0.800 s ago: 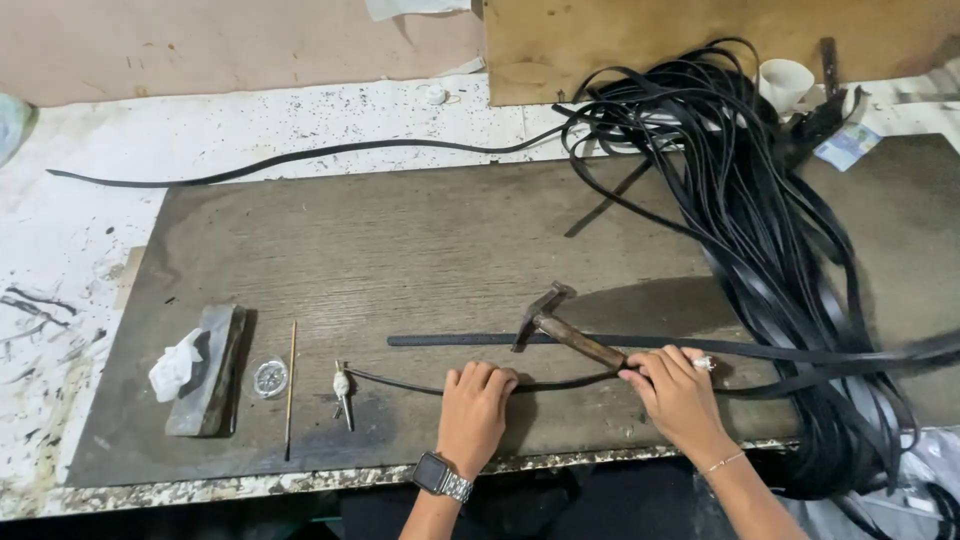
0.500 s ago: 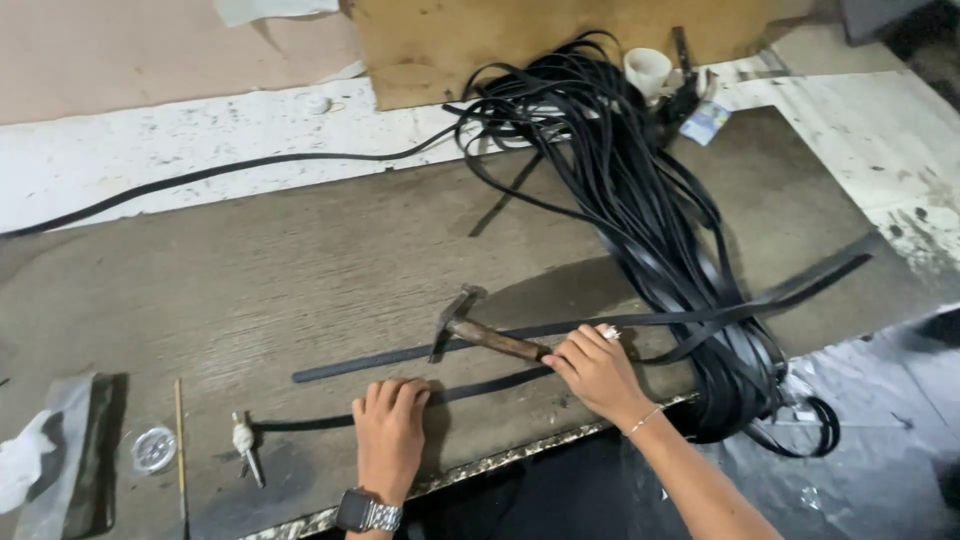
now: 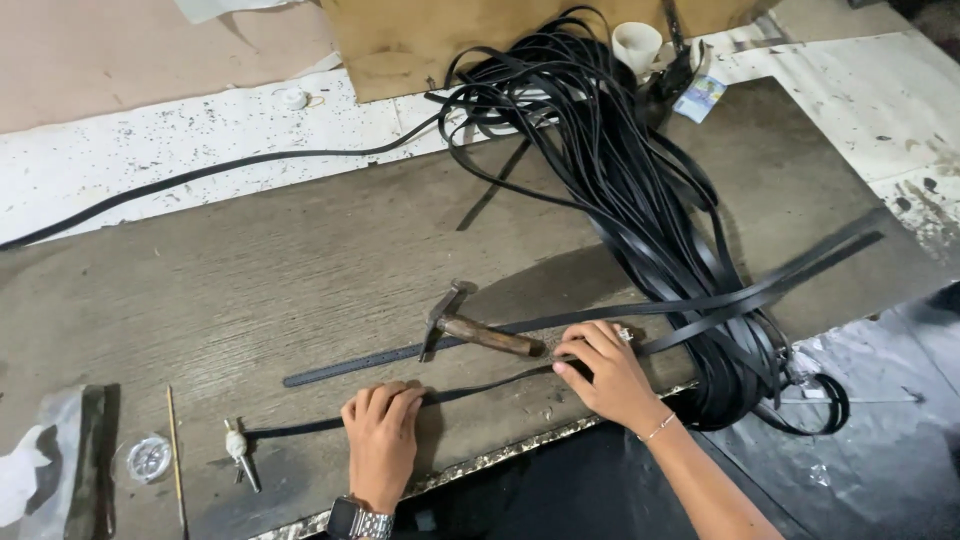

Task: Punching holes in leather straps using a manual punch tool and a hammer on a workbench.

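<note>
Pinning a thin black strap (image 3: 470, 392) flat along the front edge of the board (image 3: 250, 290), your left hand (image 3: 382, 440) pressed palm-down near its left end while your right hand (image 3: 605, 375) pinched it beside the hammer (image 3: 475, 328).

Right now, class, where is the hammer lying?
In the head view the hammer lies on the dark board, near its front edge, across a black strap. Its handle end is beside the right hand.

white cup (image 3: 637, 44), cardboard sheet (image 3: 480, 40), hammer (image 3: 470, 328), thin stick (image 3: 175, 455)
</note>
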